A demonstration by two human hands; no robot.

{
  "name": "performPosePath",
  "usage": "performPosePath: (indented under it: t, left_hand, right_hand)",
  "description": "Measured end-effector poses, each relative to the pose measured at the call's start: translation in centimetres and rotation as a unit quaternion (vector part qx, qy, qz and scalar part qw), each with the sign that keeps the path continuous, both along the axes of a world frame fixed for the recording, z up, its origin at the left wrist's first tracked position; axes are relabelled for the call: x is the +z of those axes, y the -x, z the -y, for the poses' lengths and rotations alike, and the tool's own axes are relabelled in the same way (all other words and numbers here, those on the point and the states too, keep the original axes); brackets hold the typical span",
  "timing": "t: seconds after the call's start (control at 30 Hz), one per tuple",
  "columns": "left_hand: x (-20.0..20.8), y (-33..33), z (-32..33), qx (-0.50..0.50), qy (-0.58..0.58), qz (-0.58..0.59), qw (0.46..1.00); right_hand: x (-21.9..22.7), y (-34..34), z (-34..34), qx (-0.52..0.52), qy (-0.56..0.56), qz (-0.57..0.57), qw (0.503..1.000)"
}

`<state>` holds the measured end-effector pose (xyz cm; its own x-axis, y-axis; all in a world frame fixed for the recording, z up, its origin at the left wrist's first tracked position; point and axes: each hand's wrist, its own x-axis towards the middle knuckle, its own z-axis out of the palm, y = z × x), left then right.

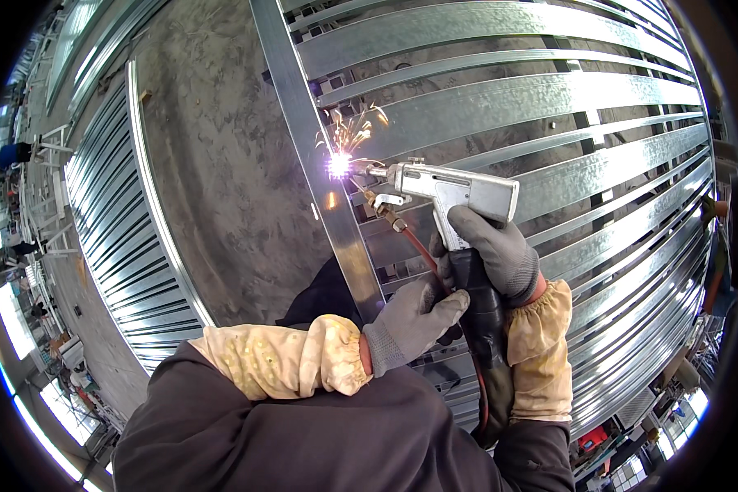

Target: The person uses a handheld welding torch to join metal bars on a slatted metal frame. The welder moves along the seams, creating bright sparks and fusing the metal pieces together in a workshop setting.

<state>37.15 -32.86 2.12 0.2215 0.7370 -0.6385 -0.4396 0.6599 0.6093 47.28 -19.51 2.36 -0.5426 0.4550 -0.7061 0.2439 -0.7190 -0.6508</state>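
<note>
My right hand point(496, 250), in a grey glove, is wrapped round the grip of a silver welding gun point(455, 190). The gun's nozzle points left at a metal frame rail point(299, 123), where a bright violet-white arc point(339, 166) throws orange sparks upward. My gloved left hand point(414, 320) is closed at the black-wrapped cable point(485, 328) just below the grip, its fingertips partly hidden. A thin red hose point(422, 248) runs from a brass fitting point(385, 211) under the nozzle down past my left fingers. Yellowish sleeve covers wrap both forearms.
Long galvanised slats point(533, 102) lie in rows to the right, joined to the rail, with gaps between them. Another slatted metal panel point(127, 221) rests on the left. Grey concrete floor point(213, 148) lies between them. White stands point(55, 148) are at the far left.
</note>
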Motion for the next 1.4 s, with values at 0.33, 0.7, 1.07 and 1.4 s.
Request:
performPosePath:
  t: [0.33, 0.7, 1.07, 1.4]
  left_hand:
    - [-0.3, -0.4, 0.6, -0.003, 0.01, -0.005, 1.0]
    - [0.0, -0.6, 1.1, -0.021, 0.018, -0.014, 1.0]
    - [0.1, -0.7, 1.2, -0.033, 0.016, -0.014, 0.999]
    - [0.1, -0.6, 1.2, -0.002, -0.001, -0.012, 1.0]
  right_hand:
    - [0.6, -0.1, 0.3, -0.011, 0.018, 0.004, 1.0]
    - [0.4, -0.9, 0.6, -0.003, 0.017, -0.018, 1.0]
    - [0.8, -1.3, 1.1, -0.053, 0.056, -0.027, 0.997]
    - [1.1, -0.6, 1.0, -0.043, 0.052, 0.001, 0.998]
